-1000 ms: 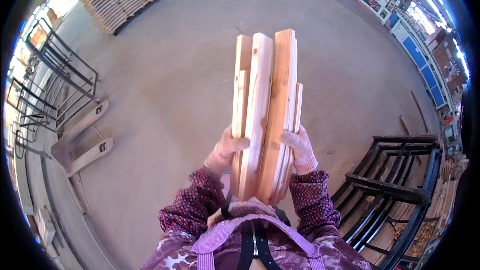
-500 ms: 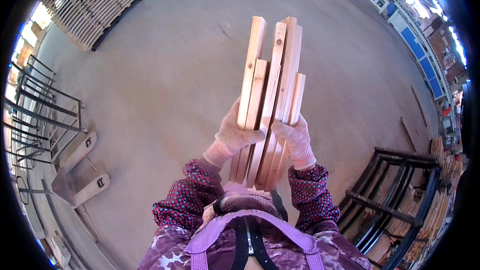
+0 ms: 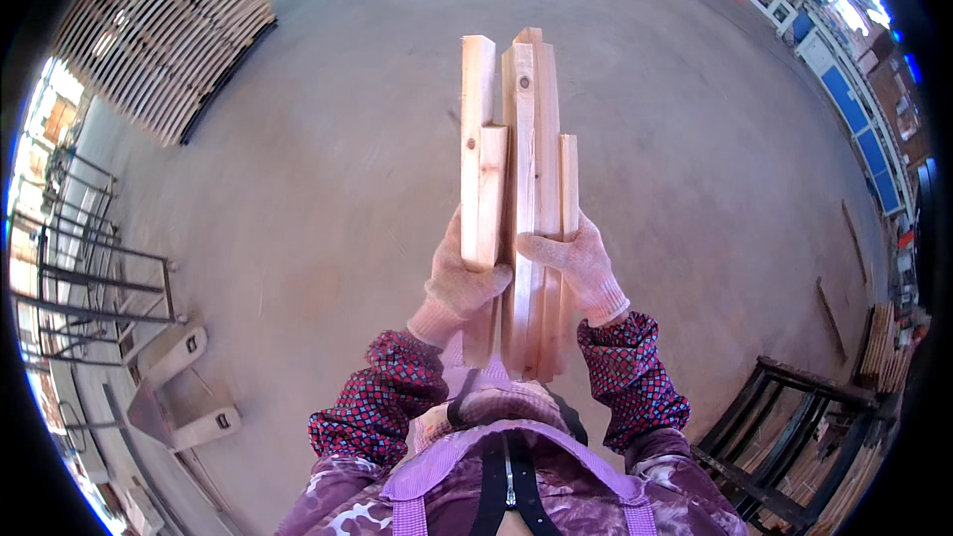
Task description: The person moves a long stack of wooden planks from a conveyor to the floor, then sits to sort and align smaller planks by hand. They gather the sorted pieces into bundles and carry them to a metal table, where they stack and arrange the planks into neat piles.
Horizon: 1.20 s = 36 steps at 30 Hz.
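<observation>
A bundle of several pale wood strips (image 3: 525, 169) of unequal length stands out in front of my chest, long ends pointing away from me. My left hand (image 3: 461, 278), in a light knit glove, grips the bundle from the left with its thumb across the top. On the other side my right hand (image 3: 576, 263), gloved alike, is closed round the right-hand strips, thumb over them. Fingers under the wood are hidden. A narrow gap parts the two left strips from the others at their far ends. Dark knots mark some faces.
Stacked slatted wood (image 3: 164, 40) rises at the far left. Below it are black metal frames (image 3: 94, 268) and a pallet jack (image 3: 184, 392). A dark metal rack (image 3: 784, 437) stands near right, beside wood strips (image 3: 885, 347). White-and-blue machinery (image 3: 854, 104) lines the right wall.
The bundle has swung slightly left and now points straighter ahead, both hands still on it. The floor objects have shifted in view as my head moved.
</observation>
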Available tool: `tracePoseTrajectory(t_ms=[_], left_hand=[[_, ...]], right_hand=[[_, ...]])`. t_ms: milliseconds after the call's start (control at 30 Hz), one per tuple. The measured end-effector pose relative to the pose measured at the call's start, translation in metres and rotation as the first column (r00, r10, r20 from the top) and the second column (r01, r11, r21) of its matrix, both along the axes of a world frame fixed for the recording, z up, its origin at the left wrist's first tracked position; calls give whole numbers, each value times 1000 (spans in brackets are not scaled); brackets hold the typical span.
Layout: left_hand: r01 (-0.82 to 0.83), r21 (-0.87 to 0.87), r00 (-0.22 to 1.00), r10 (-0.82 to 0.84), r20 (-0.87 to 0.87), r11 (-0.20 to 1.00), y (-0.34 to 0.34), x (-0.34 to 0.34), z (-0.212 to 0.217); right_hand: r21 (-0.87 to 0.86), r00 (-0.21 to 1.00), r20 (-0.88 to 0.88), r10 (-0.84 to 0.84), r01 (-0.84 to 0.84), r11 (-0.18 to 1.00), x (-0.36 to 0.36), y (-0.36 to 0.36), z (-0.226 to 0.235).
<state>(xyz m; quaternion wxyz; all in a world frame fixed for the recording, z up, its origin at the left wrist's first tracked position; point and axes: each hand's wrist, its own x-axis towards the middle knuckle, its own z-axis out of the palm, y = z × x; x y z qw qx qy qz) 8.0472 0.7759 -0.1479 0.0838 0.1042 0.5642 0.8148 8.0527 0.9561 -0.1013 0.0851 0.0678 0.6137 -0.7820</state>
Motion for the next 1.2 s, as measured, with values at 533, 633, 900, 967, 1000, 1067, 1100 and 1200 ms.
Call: tracePoseTrajectory(t_ms=[533,633,900,967,1000,1067,1100,1200], left_hand=[[251,46,967,-253,45,967,94,-302,11],[252,77,967,-254,20,965,110,-362,10],[219,42,973,-221,69,975,115,-523,23],[217,70,972,-222,81,974,112,-560,25],[209,90,972,-216,87,974,114,-576,25],[200,130,972,-214,99,971,121,-608,24],[181,64,977,-187,103,981,124,-627,22],[145,-37,983,-139,123,989,133,-689,17]], right_hand=[[171,941,-237,-243,287,943,-293,81,24],[160,945,-219,-241,279,947,-354,96,26],[118,970,-163,-178,198,973,-522,116,24],[169,981,-122,-148,168,971,-561,118,31],[205,984,-117,-134,156,966,-578,119,37],[210,987,-118,-113,136,968,-618,125,38],[176,987,-122,-109,130,976,-640,128,33],[1,984,-114,-135,136,991,-702,130,26]])
